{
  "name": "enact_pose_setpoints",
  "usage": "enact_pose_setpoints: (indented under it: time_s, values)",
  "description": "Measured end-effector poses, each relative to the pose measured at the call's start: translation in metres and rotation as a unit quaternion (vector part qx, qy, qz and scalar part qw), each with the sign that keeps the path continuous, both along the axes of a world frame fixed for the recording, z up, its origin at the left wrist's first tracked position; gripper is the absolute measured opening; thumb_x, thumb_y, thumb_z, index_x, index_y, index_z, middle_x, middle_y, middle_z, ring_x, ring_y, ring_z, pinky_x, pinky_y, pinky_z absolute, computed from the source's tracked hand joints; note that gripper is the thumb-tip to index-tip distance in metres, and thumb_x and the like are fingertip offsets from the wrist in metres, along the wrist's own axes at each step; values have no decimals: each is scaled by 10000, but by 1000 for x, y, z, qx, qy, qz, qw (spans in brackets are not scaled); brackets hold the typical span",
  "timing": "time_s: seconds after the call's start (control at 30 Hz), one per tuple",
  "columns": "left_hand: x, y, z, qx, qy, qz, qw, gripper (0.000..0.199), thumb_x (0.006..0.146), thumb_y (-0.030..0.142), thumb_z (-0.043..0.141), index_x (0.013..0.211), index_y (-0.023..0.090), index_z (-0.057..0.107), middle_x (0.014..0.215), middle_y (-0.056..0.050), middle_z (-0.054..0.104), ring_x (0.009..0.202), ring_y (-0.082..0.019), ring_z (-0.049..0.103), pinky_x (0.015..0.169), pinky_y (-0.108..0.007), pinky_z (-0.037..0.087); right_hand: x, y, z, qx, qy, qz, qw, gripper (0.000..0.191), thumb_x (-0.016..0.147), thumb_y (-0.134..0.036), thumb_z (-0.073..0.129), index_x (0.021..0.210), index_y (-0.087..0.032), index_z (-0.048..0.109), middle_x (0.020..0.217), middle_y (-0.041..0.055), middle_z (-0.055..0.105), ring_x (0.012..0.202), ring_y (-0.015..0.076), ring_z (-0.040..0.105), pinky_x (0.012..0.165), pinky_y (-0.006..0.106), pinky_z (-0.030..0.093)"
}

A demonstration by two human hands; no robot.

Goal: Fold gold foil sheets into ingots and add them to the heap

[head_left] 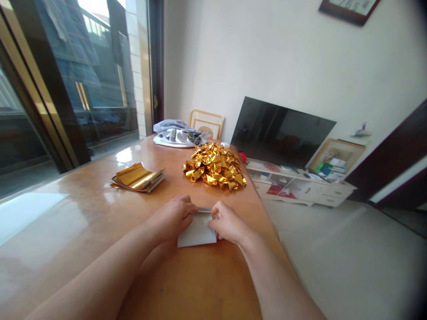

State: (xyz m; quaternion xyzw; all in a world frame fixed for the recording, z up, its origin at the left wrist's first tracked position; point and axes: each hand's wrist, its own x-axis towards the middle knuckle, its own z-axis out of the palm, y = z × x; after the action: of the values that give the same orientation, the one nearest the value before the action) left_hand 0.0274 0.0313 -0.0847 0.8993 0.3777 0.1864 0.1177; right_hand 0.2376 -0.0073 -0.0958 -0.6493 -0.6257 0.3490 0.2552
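Observation:
My left hand [171, 218] and my right hand [227, 222] pinch the top edge of a white paper sheet [196, 231] from either side, on the wooden table [160, 155]. A narrow silvery fold shows along that edge between my fingers. Ahead and to the left lies a stack of gold foil sheets [137, 178]. A heap of folded gold foil pieces [213, 166] sits straight ahead, beyond my hands and out of their reach by a short gap.
A grey cloth bundle [175, 134] and a framed picture [206, 124] stand at the table's far end. The table's right edge drops to a tiled floor, with a flat-screen TV [282, 132] on a low white cabinet [300, 186] beyond. Glass doors [100, 75] run along the left.

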Motion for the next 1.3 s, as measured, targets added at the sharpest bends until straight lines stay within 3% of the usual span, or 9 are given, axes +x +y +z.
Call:
enact_pose_setpoints:
  time_s: [0.13,0.3,0.5,0.73,0.93,1.07,1.3]
  values:
    - [-1,-3,6,16,33,-22,999,290,798,99,502,868,233,749,882,-51,601,866,-194,595,785,-290,454,-1,-3,10,-52,36,26,998,170,760,-141,569,885,-226,493,562,-63,555,474,135,582,438,197,381]
    - [-2,-4,8,33,58,-37,997,268,845,135,509,857,232,758,930,-73,624,907,-215,581,829,-325,446,6,-2,11,-107,112,40,987,170,806,-152,508,960,-223,518,663,-37,622,509,138,654,455,187,400]
    - [-4,-5,9,18,87,-33,996,255,893,183,487,839,227,732,951,-74,634,894,-216,593,818,-340,439,16,2,2,-66,40,60,995,156,805,-185,514,923,-209,615,668,-33,617,444,99,576,423,184,314]
    - [-3,-11,12,15,110,-17,994,268,913,230,475,983,281,729,1028,-61,650,997,-246,588,902,-404,402,18,4,3,-20,15,61,998,141,827,-224,514,900,-203,632,656,-39,574,517,110,555,480,203,340]
    - [-5,-8,9,22,111,19,993,282,932,303,473,1042,281,732,1044,-90,634,1037,-268,563,921,-410,411,28,0,6,56,-134,62,987,83,725,-161,595,797,-203,594,729,-33,612,647,111,507,550,220,269]
    - [-6,-6,7,-1,104,18,994,295,930,325,476,1073,283,731,1056,-92,615,1014,-260,574,903,-386,435,27,-3,8,42,-179,70,980,91,721,-199,631,803,-215,595,737,-38,624,647,116,498,554,234,244]
    - [-9,-3,5,-8,95,18,995,288,923,347,502,1083,291,735,1063,-84,617,998,-252,591,893,-377,429,18,-4,7,24,-142,96,985,153,737,-271,698,846,-217,606,750,-33,634,650,127,516,556,233,255]
